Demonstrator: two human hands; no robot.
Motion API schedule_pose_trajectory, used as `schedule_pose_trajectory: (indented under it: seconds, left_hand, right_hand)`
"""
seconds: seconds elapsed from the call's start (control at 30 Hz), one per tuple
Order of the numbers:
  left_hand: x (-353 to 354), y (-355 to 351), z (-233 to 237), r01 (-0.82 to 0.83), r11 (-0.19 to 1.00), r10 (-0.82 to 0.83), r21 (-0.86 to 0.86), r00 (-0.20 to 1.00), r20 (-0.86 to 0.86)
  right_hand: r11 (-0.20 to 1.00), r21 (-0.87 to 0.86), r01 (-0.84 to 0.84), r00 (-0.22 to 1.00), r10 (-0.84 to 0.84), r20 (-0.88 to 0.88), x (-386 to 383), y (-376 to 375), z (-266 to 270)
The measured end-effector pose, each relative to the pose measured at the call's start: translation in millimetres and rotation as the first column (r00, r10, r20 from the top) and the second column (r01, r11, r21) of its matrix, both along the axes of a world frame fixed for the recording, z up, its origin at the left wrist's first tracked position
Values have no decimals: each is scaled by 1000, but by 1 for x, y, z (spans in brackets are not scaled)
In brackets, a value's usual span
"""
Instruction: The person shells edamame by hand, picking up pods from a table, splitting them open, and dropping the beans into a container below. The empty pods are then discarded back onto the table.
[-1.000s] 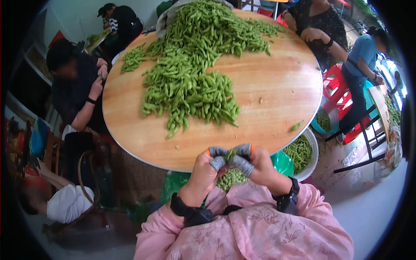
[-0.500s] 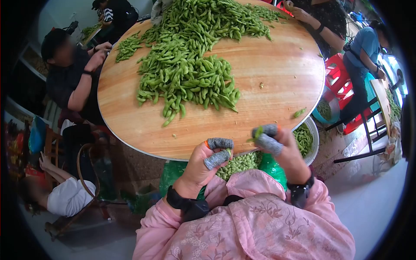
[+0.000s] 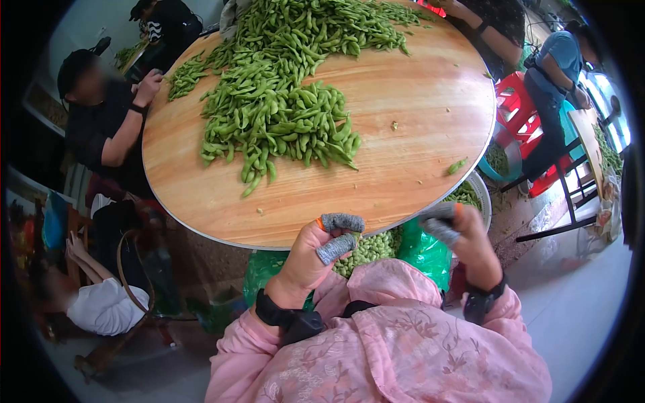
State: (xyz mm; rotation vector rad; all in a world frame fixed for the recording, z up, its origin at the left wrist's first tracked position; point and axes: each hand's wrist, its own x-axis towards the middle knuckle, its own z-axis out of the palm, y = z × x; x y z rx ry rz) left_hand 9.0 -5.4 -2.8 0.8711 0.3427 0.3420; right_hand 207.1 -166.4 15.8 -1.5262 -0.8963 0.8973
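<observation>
My left hand point(image 3: 322, 247) is closed in a pinch, with grey knitted covers on thumb and index finger. A bit of green soybean point(image 3: 357, 236) shows between those fingertips. My right hand point(image 3: 463, 232), wearing similar covers, is blurred beside the table edge, close to a white basket point(image 3: 488, 205) of green pods point(image 3: 465, 195). Whether it holds anything is not visible. Below my hands, shelled soybeans point(image 3: 376, 250) lie in a green plastic bag point(image 3: 426, 252) at my lap. A large heap of soybean pods point(image 3: 282, 114) covers part of the round wooden table point(image 3: 403, 161).
One loose pod point(image 3: 457, 166) lies near the table's right edge. A person in dark clothes point(image 3: 101, 127) sits at the left, and another person's arm point(image 3: 497, 40) reaches in at the far right. Red stools point(image 3: 517, 107) and a side table point(image 3: 591, 141) stand to the right.
My right hand has moved right, away from my left hand and toward the basket; the green pod piece seen in its fingers before no longer shows. My left hand keeps its pinch.
</observation>
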Motion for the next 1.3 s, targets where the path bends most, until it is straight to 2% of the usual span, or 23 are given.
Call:
schedule_pose_trajectory:
  seconds: [0.07,0.1,0.13,0.17,0.2,0.27,0.33,0.4,0.6,0.67,0.7,0.8,0.83,0.87,0.9,0.93,0.97,1.0,1.07,1.13,1.2,1.27,1.3]
  left_hand:
    - [0,-3,5,-11,999,11,41,1000,-19]
    - [-1,-3,6,-21,996,23,83,999,-32]
    - [-1,-4,6,-22,996,25,84,999,-35]
    - [-2,-4,5,-23,984,27,178,999,-23]
    - [-3,-5,4,-24,963,28,269,1000,-12]
    - [-4,-3,6,2,956,7,293,1000,-30]
    - [-3,-4,8,33,949,-20,315,999,-44]
    - [-2,-8,9,6,966,-1,257,1000,-19]
    - [-3,-7,7,42,957,-39,287,999,-17]
    - [-3,-6,5,51,970,-54,238,999,4]
    - [-3,-5,3,61,979,-67,193,997,28]
    - [-4,-9,-5,23,973,-18,228,1000,-21]
    - [-4,-10,-7,20,974,-15,227,1000,-23]
    - [-4,-11,-8,44,906,-5,420,996,-93]
    - [-4,-12,-9,78,800,22,596,987,-158]
    - [-4,-13,-7,72,797,29,600,987,-158]
    - [-5,-16,-5,104,717,44,690,980,-194]
    - [-6,-18,-2,138,626,65,768,972,-228]
    - [-11,-18,-1,160,611,52,775,969,-241]
    - [-16,-15,0,194,557,-54,808,979,-198]
    - [-18,-12,10,190,542,-2,819,975,-224]
    - [-18,0,17,7,260,110,966,993,-37]
    - [-19,4,22,34,343,196,939,975,-107]
  right_hand:
    - [994,69,-90,976,101,-193,-25,23,6]
    - [993,70,-91,975,103,-197,-32,31,6]
    - [978,102,-180,950,199,-239,-37,38,7]
    - [954,135,-266,915,294,-276,-40,42,7]
    - [954,134,-269,913,297,-279,-42,45,8]
    - [936,152,-317,899,348,-266,-44,48,10]
    - [935,142,-326,893,353,-277,-45,46,9]
    - [933,132,-335,887,360,-289,-46,45,8]
    - [935,79,-346,914,355,-199,-46,48,2]
    - [934,86,-347,849,352,-394,-47,50,5]
    - [933,89,-349,848,355,-393,-48,50,4]
    - [943,122,-311,861,334,-384,-53,52,-5]
    - [948,116,-297,922,316,-223,-54,51,-8]
    - [953,114,-280,956,288,-53,-54,49,-10]
    - [952,116,-284,955,291,-53,-54,47,-9]
    - [955,112,-273,961,265,81,-54,46,-5]
    - [958,112,-264,948,236,214,-53,45,-1]
    - [955,118,-273,946,243,216,-51,44,2]
    - [985,76,-155,971,138,196,-42,40,7]
    - [995,-97,-22,890,63,452,-4,16,15]
    - [973,-148,177,814,-60,578,22,-4,12]
    - [862,-338,377,647,17,763,52,-25,10]
    - [865,-333,376,645,13,764,61,-34,6]
